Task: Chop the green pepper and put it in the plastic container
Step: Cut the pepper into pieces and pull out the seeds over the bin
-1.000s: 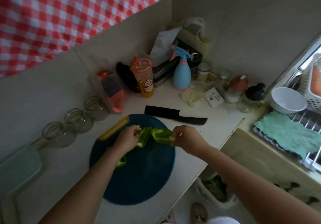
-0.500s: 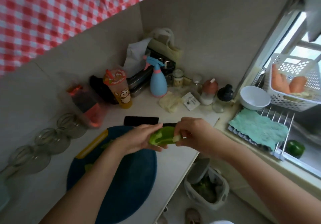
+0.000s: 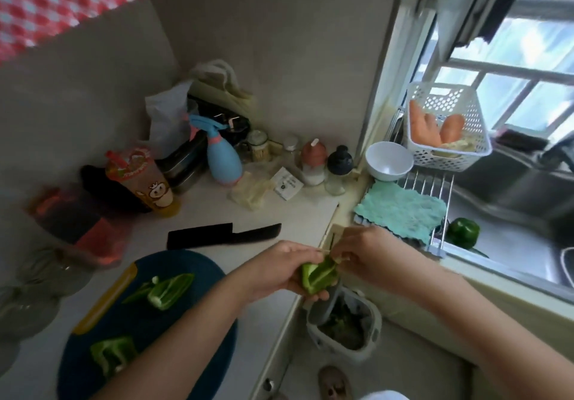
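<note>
A piece of green pepper (image 3: 318,275) lies cupped in the left hand (image 3: 279,270), whose fingers curl under it, just past the counter (image 3: 273,210) edge and above a bin (image 3: 372,328) on the floor. The right hand (image 3: 369,253) pinches its upper end. Two more pepper pieces (image 3: 169,289) lie on the blue cutting board (image 3: 174,331). A black knife (image 3: 223,235) lies just beyond the board.

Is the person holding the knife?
No, the knife lies on the counter; the left hand holds a pepper piece and the right hand pinches it.
</note>
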